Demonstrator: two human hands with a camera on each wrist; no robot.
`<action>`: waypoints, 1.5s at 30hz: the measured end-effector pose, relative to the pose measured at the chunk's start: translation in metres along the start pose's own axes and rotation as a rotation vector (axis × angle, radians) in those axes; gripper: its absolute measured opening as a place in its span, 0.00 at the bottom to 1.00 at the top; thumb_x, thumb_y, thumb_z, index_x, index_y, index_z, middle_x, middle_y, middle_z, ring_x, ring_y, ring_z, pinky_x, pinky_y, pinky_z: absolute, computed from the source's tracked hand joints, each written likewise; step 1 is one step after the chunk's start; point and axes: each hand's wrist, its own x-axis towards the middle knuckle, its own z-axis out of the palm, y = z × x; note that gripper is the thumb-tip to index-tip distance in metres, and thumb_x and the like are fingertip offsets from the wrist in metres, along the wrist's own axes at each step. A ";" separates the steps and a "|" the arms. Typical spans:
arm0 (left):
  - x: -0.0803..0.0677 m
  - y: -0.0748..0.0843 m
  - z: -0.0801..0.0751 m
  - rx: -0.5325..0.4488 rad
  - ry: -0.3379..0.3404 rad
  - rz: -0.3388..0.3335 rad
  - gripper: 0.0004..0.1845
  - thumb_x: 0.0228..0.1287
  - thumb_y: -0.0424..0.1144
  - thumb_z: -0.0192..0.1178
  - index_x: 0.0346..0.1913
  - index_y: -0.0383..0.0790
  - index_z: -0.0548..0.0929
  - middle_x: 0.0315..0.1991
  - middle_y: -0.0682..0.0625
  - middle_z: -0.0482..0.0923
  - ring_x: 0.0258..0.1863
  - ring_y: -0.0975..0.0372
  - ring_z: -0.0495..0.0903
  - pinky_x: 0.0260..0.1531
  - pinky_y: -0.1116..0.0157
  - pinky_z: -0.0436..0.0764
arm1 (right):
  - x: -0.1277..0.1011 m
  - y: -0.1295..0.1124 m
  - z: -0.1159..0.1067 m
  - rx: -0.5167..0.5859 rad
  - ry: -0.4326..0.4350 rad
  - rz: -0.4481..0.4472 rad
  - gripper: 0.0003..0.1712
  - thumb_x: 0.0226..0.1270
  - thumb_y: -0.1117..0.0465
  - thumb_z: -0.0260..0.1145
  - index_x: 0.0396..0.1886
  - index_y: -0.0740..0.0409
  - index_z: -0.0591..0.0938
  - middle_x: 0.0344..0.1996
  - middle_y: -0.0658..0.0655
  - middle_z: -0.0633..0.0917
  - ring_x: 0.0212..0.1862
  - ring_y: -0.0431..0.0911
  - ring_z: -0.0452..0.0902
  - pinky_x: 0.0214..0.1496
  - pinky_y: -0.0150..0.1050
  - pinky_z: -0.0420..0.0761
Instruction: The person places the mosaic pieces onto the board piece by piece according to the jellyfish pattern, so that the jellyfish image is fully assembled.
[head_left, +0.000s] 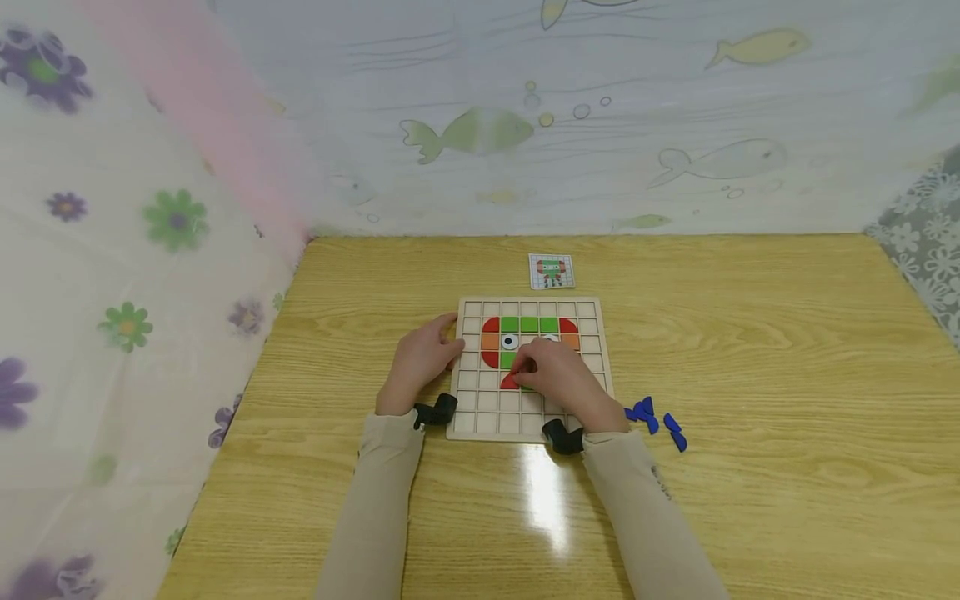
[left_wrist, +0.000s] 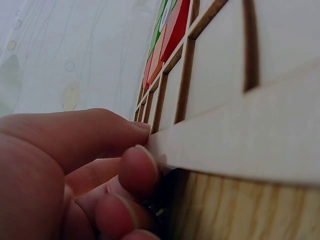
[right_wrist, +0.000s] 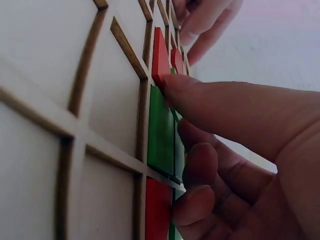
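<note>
The nearly closed right hand [head_left: 558, 377] pinched a red quarter-circle [head_left: 509, 382] at eight o'clock from the grid board's [head_left: 495, 436] middle, while the left hand [head_left: 420, 357], fingers bent, held its edge near ten o'clock.

The right hand [head_left: 562, 379] is blocking the middle of the square, pale wooden grid board [head_left: 487, 423], while the left hand [head_left: 420, 358] is barring its left edge. Small blue curved-edge pieces [head_left: 647, 412] are lying beside the right sleeve [head_left: 637, 492]; farther right, the yellow wood-grained table [head_left: 795, 358] is offering broad room. Between the forearms, a bare lane is running to the board.
</note>
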 end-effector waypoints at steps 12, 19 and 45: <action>0.000 -0.001 0.000 -0.016 0.003 -0.005 0.28 0.60 0.46 0.51 0.64 0.48 0.64 0.14 0.57 0.75 0.13 0.62 0.70 0.26 0.65 0.66 | -0.006 0.004 -0.007 0.085 0.056 0.029 0.07 0.58 0.55 0.63 0.35 0.50 0.82 0.25 0.44 0.77 0.28 0.41 0.69 0.33 0.36 0.69; 0.000 -0.002 0.001 -0.005 0.014 -0.003 0.28 0.59 0.46 0.51 0.64 0.47 0.64 0.14 0.57 0.75 0.13 0.62 0.70 0.26 0.64 0.67 | -0.019 0.013 -0.019 0.076 0.077 0.062 0.08 0.61 0.54 0.60 0.37 0.49 0.81 0.29 0.45 0.78 0.31 0.42 0.70 0.36 0.38 0.70; 0.003 0.003 0.002 -0.002 0.007 -0.017 0.30 0.58 0.44 0.50 0.65 0.47 0.62 0.13 0.56 0.75 0.14 0.61 0.71 0.27 0.64 0.67 | -0.089 0.079 -0.065 -0.036 0.057 0.166 0.13 0.63 0.53 0.58 0.41 0.54 0.80 0.31 0.48 0.79 0.32 0.43 0.71 0.37 0.41 0.70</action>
